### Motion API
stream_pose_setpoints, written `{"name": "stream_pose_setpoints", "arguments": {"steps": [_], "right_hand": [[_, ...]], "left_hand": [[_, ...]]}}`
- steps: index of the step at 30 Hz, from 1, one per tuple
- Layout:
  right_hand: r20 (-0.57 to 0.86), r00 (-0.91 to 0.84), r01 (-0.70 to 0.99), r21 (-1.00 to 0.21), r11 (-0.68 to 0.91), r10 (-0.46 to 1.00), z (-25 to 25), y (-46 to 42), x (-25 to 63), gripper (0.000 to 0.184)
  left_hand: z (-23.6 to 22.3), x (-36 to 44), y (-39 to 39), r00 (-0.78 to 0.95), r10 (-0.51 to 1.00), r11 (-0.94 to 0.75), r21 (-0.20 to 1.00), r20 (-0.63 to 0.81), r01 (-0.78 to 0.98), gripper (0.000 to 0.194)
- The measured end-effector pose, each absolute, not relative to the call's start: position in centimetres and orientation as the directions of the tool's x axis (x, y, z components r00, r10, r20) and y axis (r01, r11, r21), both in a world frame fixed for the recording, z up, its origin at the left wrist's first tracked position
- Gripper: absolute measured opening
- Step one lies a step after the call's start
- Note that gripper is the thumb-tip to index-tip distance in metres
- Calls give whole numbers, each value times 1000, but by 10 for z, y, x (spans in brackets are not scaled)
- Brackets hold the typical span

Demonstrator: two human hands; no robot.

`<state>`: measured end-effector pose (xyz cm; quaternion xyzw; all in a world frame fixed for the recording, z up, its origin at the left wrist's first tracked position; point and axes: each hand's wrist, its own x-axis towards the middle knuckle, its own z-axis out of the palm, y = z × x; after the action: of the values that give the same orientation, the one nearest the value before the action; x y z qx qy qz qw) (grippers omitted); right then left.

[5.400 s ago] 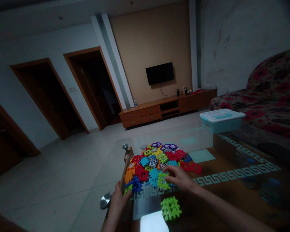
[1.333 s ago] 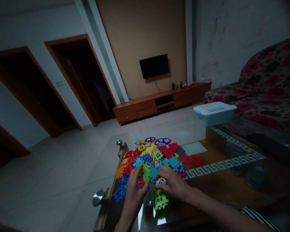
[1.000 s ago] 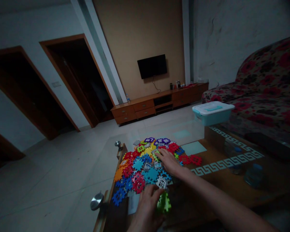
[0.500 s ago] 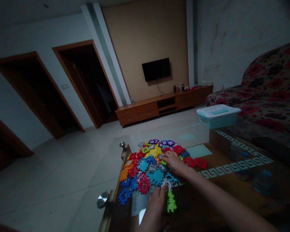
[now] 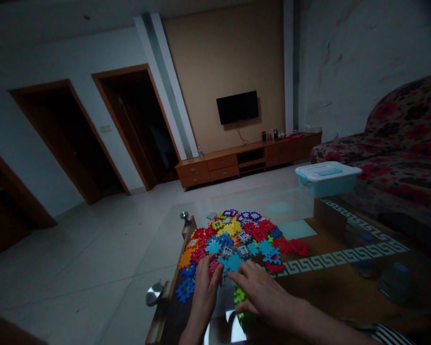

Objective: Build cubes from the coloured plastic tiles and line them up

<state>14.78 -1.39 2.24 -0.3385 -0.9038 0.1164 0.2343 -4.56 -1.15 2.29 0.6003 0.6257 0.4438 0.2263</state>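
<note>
A heap of colourful interlocking plastic tiles (image 5: pixel 237 237) lies on the near left part of a glass-topped coffee table (image 5: pixel 330 278). My left hand (image 5: pixel 206 287) rests at the heap's near edge, fingers curled over a red tile (image 5: pixel 213 266). My right hand (image 5: pixel 260 287) lies beside it, fingers bent over a green tile piece (image 5: pixel 241 302) that shows partly under the palm. The two hands nearly touch. The room is dim, so the grip under each hand is hard to make out.
A teal storage box with a white lid (image 5: pixel 326 178) stands at the table's far right. A floral sofa (image 5: pixel 398 143) runs along the right. A wooden TV cabinet (image 5: pixel 244 160) and wall TV (image 5: pixel 237 107) are at the back. Tiled floor (image 5: pixel 93 258) lies left of the table.
My right hand has drawn back from the middle of the heap to the near edge over the green piece. My left hand has shifted up onto the red tile beside it.
</note>
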Motion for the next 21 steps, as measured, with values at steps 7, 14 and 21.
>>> {"name": "stream_pose_setpoints", "arguments": {"steps": [7,14,21], "right_hand": [[260,-691,504,-495,708,674,34,-18,150,63],[170,-405,789,-431,437,898,16,60,183,28],[59,-323,885,-334,323,945,17,87,220,28]], "left_hand": [[8,-41,29,-211,872,-129,622,442,772,40],[24,-35,105,-132,944,29,323,302,946,42],[32,-44,173,-107,984,58,312,142,948,39]]}}
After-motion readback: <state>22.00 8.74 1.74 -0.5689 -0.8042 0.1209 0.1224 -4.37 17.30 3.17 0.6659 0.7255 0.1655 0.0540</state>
